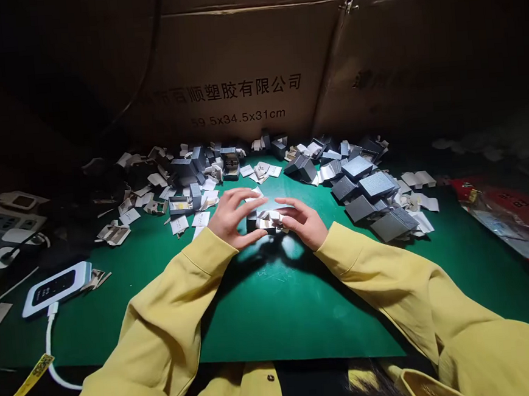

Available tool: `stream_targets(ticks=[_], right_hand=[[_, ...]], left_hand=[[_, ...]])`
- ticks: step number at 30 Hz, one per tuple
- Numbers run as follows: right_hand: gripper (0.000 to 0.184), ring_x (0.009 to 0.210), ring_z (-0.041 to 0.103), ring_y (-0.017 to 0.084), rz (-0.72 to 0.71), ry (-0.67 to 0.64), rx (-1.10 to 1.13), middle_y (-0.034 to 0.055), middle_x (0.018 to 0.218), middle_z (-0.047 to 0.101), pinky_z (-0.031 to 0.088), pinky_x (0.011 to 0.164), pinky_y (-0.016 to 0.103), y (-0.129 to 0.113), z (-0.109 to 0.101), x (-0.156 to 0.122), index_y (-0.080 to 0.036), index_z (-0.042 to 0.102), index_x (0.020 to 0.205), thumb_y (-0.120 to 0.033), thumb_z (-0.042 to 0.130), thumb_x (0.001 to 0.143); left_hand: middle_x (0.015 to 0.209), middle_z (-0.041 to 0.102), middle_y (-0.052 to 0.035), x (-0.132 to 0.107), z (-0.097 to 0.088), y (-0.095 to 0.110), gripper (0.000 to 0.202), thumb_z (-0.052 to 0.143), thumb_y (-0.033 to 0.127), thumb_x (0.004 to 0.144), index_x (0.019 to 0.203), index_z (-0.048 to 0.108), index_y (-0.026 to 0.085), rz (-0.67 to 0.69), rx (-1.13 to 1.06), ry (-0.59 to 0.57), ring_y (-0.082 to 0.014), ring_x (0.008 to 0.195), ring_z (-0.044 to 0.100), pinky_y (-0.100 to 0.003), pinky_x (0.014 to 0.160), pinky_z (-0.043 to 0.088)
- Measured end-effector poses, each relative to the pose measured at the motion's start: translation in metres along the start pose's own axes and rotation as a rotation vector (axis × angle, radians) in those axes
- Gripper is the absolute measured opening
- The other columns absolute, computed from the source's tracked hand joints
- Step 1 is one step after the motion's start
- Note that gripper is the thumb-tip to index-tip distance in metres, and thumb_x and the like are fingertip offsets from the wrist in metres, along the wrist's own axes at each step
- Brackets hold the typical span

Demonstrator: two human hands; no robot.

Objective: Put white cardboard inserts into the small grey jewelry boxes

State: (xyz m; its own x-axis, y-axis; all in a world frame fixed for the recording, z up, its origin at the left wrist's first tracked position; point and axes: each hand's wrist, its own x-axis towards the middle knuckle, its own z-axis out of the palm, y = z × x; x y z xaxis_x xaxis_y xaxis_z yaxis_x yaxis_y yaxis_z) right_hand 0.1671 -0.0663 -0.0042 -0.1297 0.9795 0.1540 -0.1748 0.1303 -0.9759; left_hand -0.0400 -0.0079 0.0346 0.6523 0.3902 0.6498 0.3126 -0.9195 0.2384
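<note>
Between my hands, over the middle of the green mat, is a small grey-blue box (250,222) with a folded white card insert (270,220) at its front. My left hand (233,217) curves around the box's left side, thumb low in front and fingers across the top. On the other side my right hand (303,220) has its fingertips at the right edge and on the white insert. The fingers partly cover the box, so its lid is hard to make out. Just behind it lies a white slip of paper (257,192).
Closed grey boxes (377,184) are heaped at right, beside a red-and-clear plastic bag (513,221). An opened box (230,163) stands at the back among white cards. A white device with a cable (56,290) and a power strip (2,234) lie left. Cardboard cartons (239,53) wall the back.
</note>
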Motion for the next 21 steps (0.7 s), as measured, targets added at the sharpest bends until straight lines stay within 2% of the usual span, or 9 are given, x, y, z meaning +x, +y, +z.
stream_targets(ticks=[2,4,6,9,11,12,15,18,21], right_hand=[[0.058,0.080,0.066,0.019,0.111,-0.061,0.133,0.0053,0.096,0.069,0.055,0.079,0.039,-0.001,0.000,-0.002,-0.023,0.052,0.119,-0.051,0.070,0.072],[0.060,0.081,0.066,0.019,0.180,-0.122,0.194,0.0043,0.095,0.068,0.056,0.078,0.039,-0.002,0.000,-0.004,-0.023,0.053,0.118,-0.051,0.073,0.069],[0.060,0.087,0.065,0.019,0.207,-0.182,0.198,0.0036,0.096,0.067,0.056,0.079,0.037,-0.001,0.001,-0.004,-0.023,0.054,0.116,-0.050,0.075,0.067],[0.055,0.089,0.064,0.019,0.165,-0.227,0.118,0.0036,0.093,0.066,0.056,0.077,0.035,0.000,0.001,-0.005,-0.022,0.057,0.113,-0.051,0.073,0.069],[0.052,0.085,0.064,0.019,0.072,-0.182,-0.006,0.0048,0.092,0.066,0.056,0.073,0.034,0.001,-0.002,-0.004,-0.020,0.057,0.112,-0.052,0.069,0.073],[0.051,0.083,0.064,0.019,0.006,-0.127,-0.096,0.0057,0.093,0.066,0.055,0.071,0.034,0.002,-0.004,-0.003,-0.019,0.057,0.113,-0.052,0.066,0.075],[0.045,0.088,0.064,0.021,-0.209,0.118,-0.513,0.0085,0.102,0.066,0.054,0.076,0.037,0.008,-0.018,0.003,-0.019,0.058,0.116,-0.046,0.061,0.080],[0.044,0.098,0.060,0.027,-0.319,0.247,-0.951,0.0110,0.107,0.066,0.050,0.085,0.044,0.018,-0.037,0.013,-0.018,0.059,0.117,-0.040,0.061,0.079],[0.044,0.100,0.058,0.031,-0.299,0.277,-1.129,0.0118,0.107,0.067,0.047,0.085,0.049,0.023,-0.046,0.020,-0.018,0.060,0.117,-0.039,0.062,0.079]], left_hand=[[0.109,0.065,-0.0099,0.003,0.003,0.009,0.039,0.067,0.036,0.077,0.112,0.063,0.021,0.016,-0.006,-0.053,-0.0258,0.109,0.054,-0.042,0.094,0.042],[0.098,0.069,-0.0078,0.003,0.008,0.013,0.024,0.062,0.030,0.079,0.100,0.067,0.020,0.001,-0.019,-0.057,-0.0227,0.099,0.059,-0.039,0.087,0.044],[0.091,0.071,-0.0068,0.002,0.011,0.013,0.019,0.060,0.028,0.080,0.094,0.068,0.020,-0.018,-0.040,-0.034,-0.0214,0.093,0.061,-0.038,0.084,0.045],[0.089,0.071,-0.0069,0.002,0.011,0.011,0.019,0.059,0.029,0.080,0.093,0.069,0.020,-0.077,-0.060,-0.029,-0.0225,0.092,0.061,-0.040,0.086,0.045],[0.099,0.069,-0.0088,0.003,0.008,0.009,0.029,0.064,0.038,0.077,0.101,0.068,0.021,-0.150,-0.086,-0.044,-0.0258,0.102,0.058,-0.043,0.093,0.042],[0.109,0.066,-0.0104,0.002,0.006,0.008,0.041,0.068,0.043,0.074,0.109,0.065,0.021,-0.195,-0.109,-0.054,-0.0281,0.108,0.055,-0.046,0.098,0.040],[0.131,0.051,-0.0139,-0.003,0.003,0.000,0.081,0.076,0.051,0.062,0.133,0.049,0.023,-0.352,-0.230,-0.130,-0.0324,0.123,0.044,-0.049,0.104,0.036],[0.131,0.050,-0.0143,-0.010,0.005,-0.011,0.081,0.076,0.041,0.065,0.137,0.043,0.022,-0.533,-0.412,-0.262,-0.0302,0.120,0.048,-0.045,0.096,0.045],[0.124,0.056,-0.0138,-0.014,0.010,-0.019,0.081,0.074,0.034,0.066,0.138,0.039,0.021,-0.705,-0.642,-0.272,-0.0270,0.114,0.055,-0.041,0.091,0.049]])
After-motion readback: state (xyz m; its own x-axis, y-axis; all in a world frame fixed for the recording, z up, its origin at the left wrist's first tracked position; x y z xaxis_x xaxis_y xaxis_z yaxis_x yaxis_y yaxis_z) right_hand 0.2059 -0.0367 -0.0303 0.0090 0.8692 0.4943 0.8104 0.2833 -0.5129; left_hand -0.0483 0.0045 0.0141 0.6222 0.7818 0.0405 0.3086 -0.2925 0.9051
